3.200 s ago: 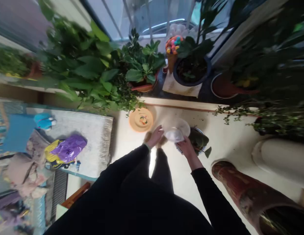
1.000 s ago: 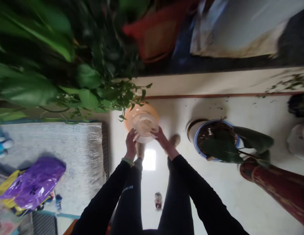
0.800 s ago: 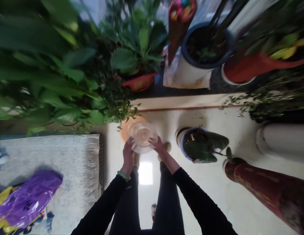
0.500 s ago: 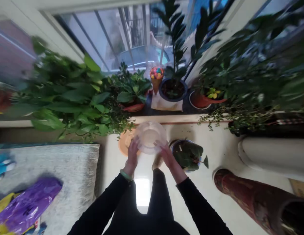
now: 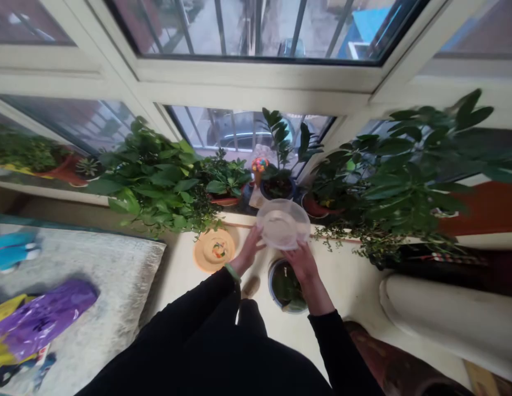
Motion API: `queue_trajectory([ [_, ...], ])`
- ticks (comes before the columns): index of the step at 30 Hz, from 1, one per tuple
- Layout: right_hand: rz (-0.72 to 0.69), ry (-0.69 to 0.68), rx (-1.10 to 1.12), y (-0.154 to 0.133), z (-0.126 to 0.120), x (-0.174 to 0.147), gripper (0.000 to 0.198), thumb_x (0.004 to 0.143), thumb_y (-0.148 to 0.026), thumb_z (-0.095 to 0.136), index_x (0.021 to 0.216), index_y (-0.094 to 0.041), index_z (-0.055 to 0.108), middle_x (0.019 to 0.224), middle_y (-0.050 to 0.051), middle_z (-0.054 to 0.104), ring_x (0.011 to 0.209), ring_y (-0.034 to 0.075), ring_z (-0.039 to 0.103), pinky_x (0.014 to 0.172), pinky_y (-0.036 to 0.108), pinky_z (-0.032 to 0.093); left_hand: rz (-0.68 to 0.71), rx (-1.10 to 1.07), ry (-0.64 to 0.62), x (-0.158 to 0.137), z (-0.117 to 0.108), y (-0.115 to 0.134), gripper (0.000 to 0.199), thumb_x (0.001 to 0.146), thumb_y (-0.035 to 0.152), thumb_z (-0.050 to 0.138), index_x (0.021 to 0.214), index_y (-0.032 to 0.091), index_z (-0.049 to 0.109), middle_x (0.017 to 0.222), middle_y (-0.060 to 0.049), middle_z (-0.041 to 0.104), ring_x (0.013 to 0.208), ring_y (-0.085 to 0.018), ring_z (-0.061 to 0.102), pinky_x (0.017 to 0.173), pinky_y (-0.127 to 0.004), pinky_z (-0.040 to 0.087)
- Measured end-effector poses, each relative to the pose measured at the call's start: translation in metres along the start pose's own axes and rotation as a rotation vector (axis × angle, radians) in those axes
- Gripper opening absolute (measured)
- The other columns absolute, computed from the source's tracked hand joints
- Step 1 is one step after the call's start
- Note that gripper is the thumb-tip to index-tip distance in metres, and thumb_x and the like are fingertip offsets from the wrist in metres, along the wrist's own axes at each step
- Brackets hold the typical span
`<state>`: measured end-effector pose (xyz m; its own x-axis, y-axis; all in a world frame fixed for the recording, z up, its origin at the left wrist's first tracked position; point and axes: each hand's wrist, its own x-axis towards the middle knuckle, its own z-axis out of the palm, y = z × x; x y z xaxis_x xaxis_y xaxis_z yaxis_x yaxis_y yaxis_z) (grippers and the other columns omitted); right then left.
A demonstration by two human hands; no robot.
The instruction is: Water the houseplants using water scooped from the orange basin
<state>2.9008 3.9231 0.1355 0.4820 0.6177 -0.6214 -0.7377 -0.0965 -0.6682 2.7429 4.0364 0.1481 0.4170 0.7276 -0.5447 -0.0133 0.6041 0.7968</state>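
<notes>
Bowl (image 5: 283, 223) amid plants (image 5: 161, 179), basin (image 5: 202, 250) nearby

The left arm (image 5: 190, 301) angles toward two o'clock, the left hand (image 5: 248, 252) slightly spread; the right arm (image 5: 339, 347) points toward eleven, the right hand (image 5: 303, 264) half curled.

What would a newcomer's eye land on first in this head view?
Probably the translucent bowl near mid-picture, with the person's two hands at its near edge. Next, the shiny purple bag on the pale textured cover at lower left, and the orange basin on the floor left of the hands. Leafy plants crowd the windowsill beyond.
</notes>
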Motion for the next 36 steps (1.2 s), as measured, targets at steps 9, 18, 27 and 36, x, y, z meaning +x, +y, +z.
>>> queue_trajectory([
  [9,0.037,0.085,0.062,-0.055,0.006,0.009,0.045,0.079,-0.043,0.092,0.118,-0.031,0.072,0.107,0.002,0.083,0.096,0.022,0.084,0.086,0.036,0.077,-0.115,-0.111,-0.148,0.027,0.038,0.029,0.095,0.083,0.082,0.087,0.161,0.034,0.061,0.173,-0.014,0.061,0.144,-0.037,0.069,0.113,-0.047,0.062],
  [18,0.095,0.234,0.102,-0.078,0.034,0.028,0.037,0.083,-0.037,0.087,0.114,-0.03,0.067,0.097,0.003,0.077,0.084,0.021,0.079,0.073,0.031,0.074,-0.258,-0.11,-0.13,0.068,0.052,0.047,0.07,0.093,0.071,0.081,0.148,0.03,0.065,0.159,-0.014,0.068,0.142,-0.034,0.068,0.11,-0.04,0.06],
  [27,0.182,0.281,0.06,-0.1,0.037,0.048,0.032,0.085,-0.034,0.084,0.111,-0.03,0.065,0.094,0.004,0.076,0.084,0.022,0.077,0.069,0.029,0.07,-0.33,-0.148,-0.08,0.089,0.067,0.045,0.055,0.101,0.065,0.076,0.143,0.03,0.069,0.15,-0.012,0.072,0.128,-0.029,0.074,0.109,-0.039,0.062],
  [36,0.219,0.341,-0.134,-0.125,0.031,0.064,0.03,0.092,-0.042,0.082,0.113,-0.029,0.065,0.088,0.001,0.071,0.076,0.019,0.072,0.068,0.026,0.065,-0.445,-0.258,0.022,0.095,0.093,0.039,0.049,0.107,0.063,0.069,0.144,0.03,0.067,0.137,-0.01,0.074,0.118,-0.025,0.077,0.1,-0.033,0.065],
])
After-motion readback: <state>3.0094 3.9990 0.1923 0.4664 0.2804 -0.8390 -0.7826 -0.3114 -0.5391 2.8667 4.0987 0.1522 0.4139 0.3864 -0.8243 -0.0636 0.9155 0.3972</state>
